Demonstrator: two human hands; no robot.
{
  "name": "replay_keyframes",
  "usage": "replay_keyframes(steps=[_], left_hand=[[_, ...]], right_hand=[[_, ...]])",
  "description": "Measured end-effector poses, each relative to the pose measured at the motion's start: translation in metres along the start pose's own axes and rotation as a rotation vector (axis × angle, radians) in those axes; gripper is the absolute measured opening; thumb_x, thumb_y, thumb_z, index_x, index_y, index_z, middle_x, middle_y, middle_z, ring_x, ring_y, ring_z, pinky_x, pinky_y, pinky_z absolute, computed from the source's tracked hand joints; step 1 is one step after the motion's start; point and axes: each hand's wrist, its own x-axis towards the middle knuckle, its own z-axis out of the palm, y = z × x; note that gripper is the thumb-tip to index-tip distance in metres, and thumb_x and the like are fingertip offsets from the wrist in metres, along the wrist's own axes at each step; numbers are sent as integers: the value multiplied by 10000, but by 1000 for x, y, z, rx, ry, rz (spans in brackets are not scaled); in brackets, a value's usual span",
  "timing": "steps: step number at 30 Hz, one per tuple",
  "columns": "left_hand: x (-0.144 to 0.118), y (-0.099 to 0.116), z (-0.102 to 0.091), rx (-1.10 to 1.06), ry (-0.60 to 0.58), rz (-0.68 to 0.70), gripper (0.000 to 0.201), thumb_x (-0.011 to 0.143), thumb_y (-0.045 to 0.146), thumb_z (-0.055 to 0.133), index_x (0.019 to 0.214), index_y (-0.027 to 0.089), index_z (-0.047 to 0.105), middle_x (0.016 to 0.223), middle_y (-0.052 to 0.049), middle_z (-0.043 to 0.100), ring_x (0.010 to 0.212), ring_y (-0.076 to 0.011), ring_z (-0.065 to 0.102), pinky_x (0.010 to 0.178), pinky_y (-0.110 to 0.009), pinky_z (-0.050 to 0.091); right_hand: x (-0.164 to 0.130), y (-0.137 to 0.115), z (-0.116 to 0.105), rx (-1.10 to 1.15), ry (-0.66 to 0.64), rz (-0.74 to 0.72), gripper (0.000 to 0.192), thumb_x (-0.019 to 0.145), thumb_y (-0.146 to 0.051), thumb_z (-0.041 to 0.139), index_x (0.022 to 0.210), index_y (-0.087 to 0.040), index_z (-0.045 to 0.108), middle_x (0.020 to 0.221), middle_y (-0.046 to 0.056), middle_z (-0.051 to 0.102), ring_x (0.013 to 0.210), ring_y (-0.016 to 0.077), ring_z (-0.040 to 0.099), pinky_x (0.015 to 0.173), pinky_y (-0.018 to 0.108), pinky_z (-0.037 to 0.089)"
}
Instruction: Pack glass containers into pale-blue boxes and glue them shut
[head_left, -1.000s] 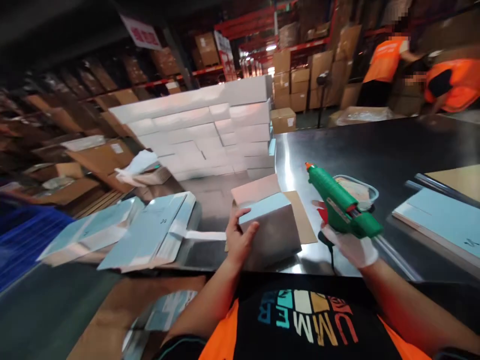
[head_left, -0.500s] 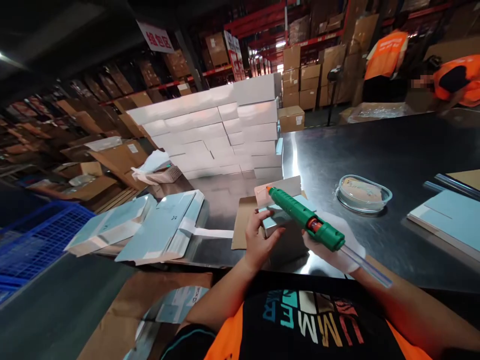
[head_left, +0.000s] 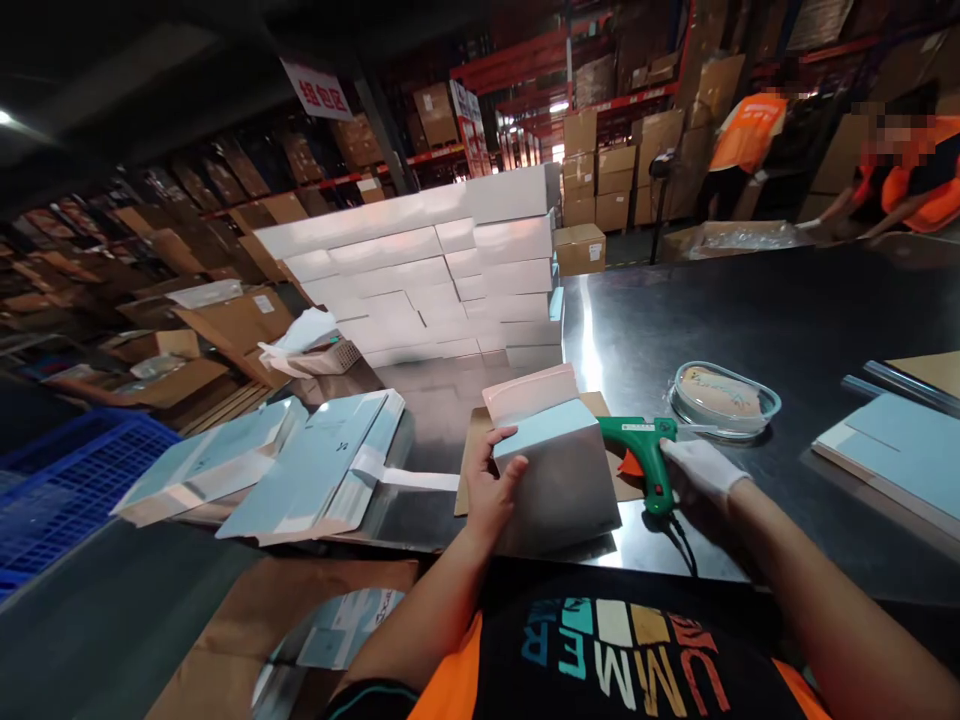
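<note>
One box (head_left: 559, 480) in hand at the near table edge, flap open, gripped by left hand (head_left: 491, 490). Right hand (head_left: 701, 470) loosely on glue gun (head_left: 645, 450) lying beside it. Dozens stacked (head_left: 450, 270) beyond; flat blanks (head_left: 315, 465) left.

Centre of the frame: the bare left hand (head_left: 491, 495) is gripping the left side of a pale folded box (head_left: 559, 478), which is standing on a sheet of brown cardboard (head_left: 474, 452) on the steel counter (head_left: 750, 310). Just right of the box, the gloved right hand (head_left: 701, 470) is resting against the rear of a green glue gun (head_left: 643, 450) lying on the counter. A clear oval dish (head_left: 724, 398) is sitting beyond the glove. Flattened pale-blue cartons (head_left: 300, 465) are lying at left; white stacked boxes (head_left: 442, 270) are standing behind. Two people in orange vests are working at upper right.
</note>
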Motion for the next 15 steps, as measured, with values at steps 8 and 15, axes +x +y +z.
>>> replay_keyframes(steps=[8, 15], left_hand=[[-1, -1, 6, 18, -80, 42, 677, 783, 797, 806, 1099, 198, 780, 1090, -115, 793, 1039, -304, 746, 925, -395, 583], [-3, -12, 14, -53, -44, 171, 557, 809, 700, 855, 1030, 217, 686, 1251, -135, 726, 1222, -314, 709, 1051, -438, 546]], right_hand=[[-17, -70, 47, 259, -88, -327, 630, 876, -639, 720, 1356, -234, 670, 1360, 130, 756, 1249, 315, 717, 1053, 455, 588], [-14, -81, 66, 325, -237, -519, 576, 833, -565, 806, 1257, -202, 665, 1359, 135, 733, 1280, 311, 679, 1134, 478, 542]])
